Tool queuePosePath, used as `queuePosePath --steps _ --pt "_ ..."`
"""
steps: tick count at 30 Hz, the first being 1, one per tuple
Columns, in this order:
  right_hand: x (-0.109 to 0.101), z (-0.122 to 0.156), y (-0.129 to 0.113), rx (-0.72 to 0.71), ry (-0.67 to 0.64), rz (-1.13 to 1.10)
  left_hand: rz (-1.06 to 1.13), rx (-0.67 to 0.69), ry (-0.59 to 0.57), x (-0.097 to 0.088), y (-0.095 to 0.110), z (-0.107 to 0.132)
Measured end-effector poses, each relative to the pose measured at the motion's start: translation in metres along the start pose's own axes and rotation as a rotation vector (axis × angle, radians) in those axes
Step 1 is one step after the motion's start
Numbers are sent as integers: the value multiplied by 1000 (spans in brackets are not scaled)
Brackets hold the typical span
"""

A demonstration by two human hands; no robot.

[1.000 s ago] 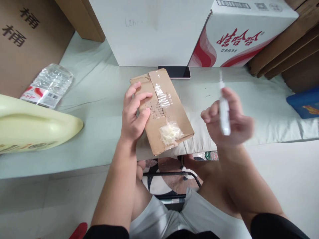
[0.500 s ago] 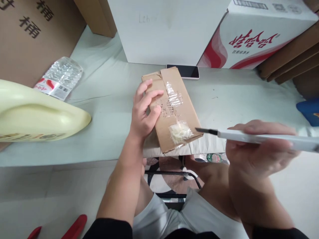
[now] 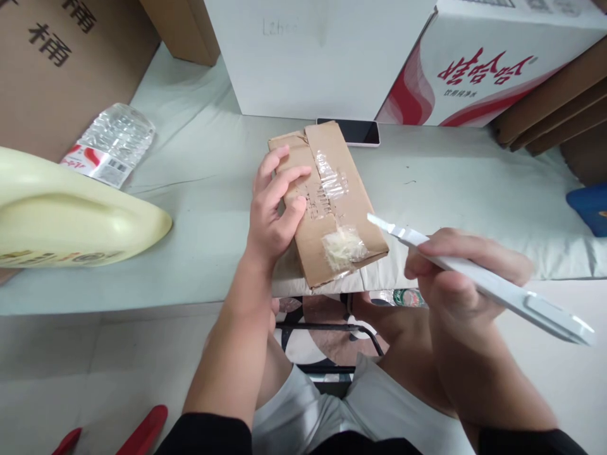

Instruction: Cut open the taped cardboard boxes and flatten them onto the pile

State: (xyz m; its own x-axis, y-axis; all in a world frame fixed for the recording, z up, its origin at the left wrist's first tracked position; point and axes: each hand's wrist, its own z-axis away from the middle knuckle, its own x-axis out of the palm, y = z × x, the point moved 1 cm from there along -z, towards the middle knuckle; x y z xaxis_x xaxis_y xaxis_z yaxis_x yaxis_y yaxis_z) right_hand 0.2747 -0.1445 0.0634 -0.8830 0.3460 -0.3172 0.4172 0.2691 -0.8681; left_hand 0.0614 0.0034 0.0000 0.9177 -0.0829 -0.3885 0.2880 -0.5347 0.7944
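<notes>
A small brown cardboard box (image 3: 353, 189) lies at a slant on the pale green covered surface, its near end at the front edge. Clear tape runs along its top seam, with a whitish torn patch near the close end. My left hand (image 3: 277, 202) rests on the box's left part, fingers spread and thumb on the top face. In my right hand (image 3: 467, 278) is a white utility knife (image 3: 512, 294), gripped between thumb and fingers. Its blade points left, and its tip appears just above the box's right edge; I cannot tell whether they touch.
A phone (image 3: 363, 133) lies behind the box, before a large white carton (image 3: 313, 63). To the right stands a red-and-white carton (image 3: 465, 82). At left are a clear plastic bottle (image 3: 118, 142) and a pale yellow jug (image 3: 71, 208). A blue item (image 3: 588, 208) sits far right.
My right hand has turned the knife: its rear end has swung down towards me and its blade tip has risen slightly. My left hand and the box stay almost where they were.
</notes>
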Motion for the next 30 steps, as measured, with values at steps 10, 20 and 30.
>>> queuePosePath --steps 10,20,30 --pt "8 10 5 -66 172 86 27 36 5 1 -4 0" --pt "16 7 -2 -55 125 237 174 34 27 3 -7 -1" --pt "21 19 -37 77 -19 308 194 -3 26 1 -2 -2"
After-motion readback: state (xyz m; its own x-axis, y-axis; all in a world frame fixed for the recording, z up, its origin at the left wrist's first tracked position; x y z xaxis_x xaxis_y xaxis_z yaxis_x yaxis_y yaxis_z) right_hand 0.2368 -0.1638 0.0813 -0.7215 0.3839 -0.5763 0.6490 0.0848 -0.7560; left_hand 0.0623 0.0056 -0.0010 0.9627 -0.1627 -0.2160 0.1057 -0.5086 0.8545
